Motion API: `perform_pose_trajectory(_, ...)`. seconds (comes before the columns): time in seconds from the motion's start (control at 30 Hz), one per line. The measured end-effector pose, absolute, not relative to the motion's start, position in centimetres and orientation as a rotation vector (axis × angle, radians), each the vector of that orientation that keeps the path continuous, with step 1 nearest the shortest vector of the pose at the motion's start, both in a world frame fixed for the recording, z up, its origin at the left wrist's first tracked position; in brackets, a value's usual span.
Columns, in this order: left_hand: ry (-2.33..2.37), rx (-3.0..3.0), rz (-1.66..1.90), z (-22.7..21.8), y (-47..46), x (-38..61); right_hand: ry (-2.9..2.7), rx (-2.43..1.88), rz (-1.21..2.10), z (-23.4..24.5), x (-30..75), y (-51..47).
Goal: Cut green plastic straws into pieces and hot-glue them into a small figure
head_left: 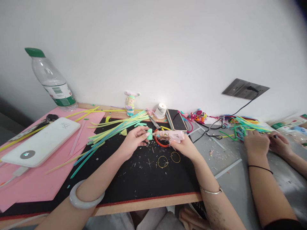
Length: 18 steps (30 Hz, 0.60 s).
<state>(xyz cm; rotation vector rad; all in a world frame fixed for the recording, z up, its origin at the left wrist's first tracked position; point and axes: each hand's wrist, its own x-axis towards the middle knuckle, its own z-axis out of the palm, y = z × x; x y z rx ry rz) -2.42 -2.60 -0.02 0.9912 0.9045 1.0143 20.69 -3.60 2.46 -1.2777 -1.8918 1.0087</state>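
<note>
The black mat covers the desk, with loose stems fanned at far left, within easy reach. The right hand is wrapped around the pink glue gun. Its nozzle meets the green piece, which the left hand pinches steady above mid-mat.

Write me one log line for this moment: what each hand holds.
left hand: holds green piece | right hand: holds pink glue gun, nozzle toward piece | surface: black mat | nearby: co-worker's hands
</note>
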Motion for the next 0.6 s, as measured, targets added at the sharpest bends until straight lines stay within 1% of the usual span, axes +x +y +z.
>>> perform_pose_trajectory(0.3,0.89,1.003,0.979,-0.01,-2.66,-2.41,-1.903,-1.299,0.937,2.64,20.64,-3.55)
perform_pose_trajectory(0.6,0.909,0.975,1.022,-0.06,-2.64,-2.4,-1.933,-1.233,1.092,2.8,20.52,-3.85)
